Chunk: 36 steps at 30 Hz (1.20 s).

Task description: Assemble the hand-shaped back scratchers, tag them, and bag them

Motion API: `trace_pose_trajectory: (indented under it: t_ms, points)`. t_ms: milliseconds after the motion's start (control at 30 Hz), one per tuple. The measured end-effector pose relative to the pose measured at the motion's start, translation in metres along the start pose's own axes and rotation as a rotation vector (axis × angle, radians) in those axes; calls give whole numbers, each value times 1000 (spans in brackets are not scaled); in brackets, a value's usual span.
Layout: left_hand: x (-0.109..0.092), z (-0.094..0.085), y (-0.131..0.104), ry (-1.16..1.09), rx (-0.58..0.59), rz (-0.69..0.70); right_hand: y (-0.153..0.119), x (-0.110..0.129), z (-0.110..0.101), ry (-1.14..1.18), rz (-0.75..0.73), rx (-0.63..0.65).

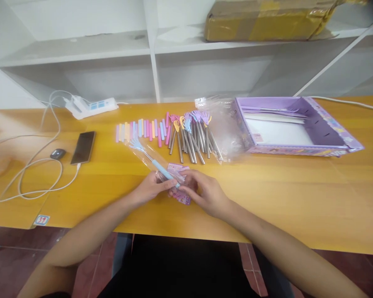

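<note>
A light blue back scratcher [160, 167] lies slanted inside a clear plastic bag [143, 155], its hand-shaped end pointing to the far left. My left hand [153, 185] is closed around the bagged handle, thumb on top. At the handle's near end, my right hand [207, 191] pinches the bag between thumb and fingers. Pink printed cards [182, 197] lie under the hands, partly covered by them. Beyond, several back scratchers [191, 138] with pink, yellow, blue and purple heads lie in a pile. To its left is a row of coloured handle sleeves [145, 128].
Clear plastic bags [225, 128] lie beside a purple display box [298, 149] at the right, which holds a scratcher. On the left are a phone [83, 147] with its cable, a small black object [57, 154] and a power strip [95, 107]. White shelves [96, 45] stand behind, bearing a taped carton [267, 20].
</note>
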<state>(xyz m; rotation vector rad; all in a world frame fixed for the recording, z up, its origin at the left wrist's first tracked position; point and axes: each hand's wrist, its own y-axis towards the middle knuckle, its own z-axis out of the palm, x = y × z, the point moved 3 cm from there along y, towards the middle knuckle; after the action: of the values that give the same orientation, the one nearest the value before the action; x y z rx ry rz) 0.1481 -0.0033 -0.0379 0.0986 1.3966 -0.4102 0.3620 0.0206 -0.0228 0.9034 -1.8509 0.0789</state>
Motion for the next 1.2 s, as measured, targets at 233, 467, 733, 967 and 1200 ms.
trace_pose_trajectory:
  t_ms: [233,467,733,967,1200]
  points:
    - [-14,-7,-4,-99,-179,10,1,1,-10,-26,-48,-77]
    - [-16,-11,-4,-125,-169,19,-3,0,-6,-202,-326,-95]
    - [-14,-6,-3,7,-157,49,-2,14,-12,-320,-506,-191]
    - [-1,7,-6,0,2,11,4,12,-9,-250,-381,-186]
    - [-4,11,-4,11,93,32,6,9,-9,-192,-311,-188]
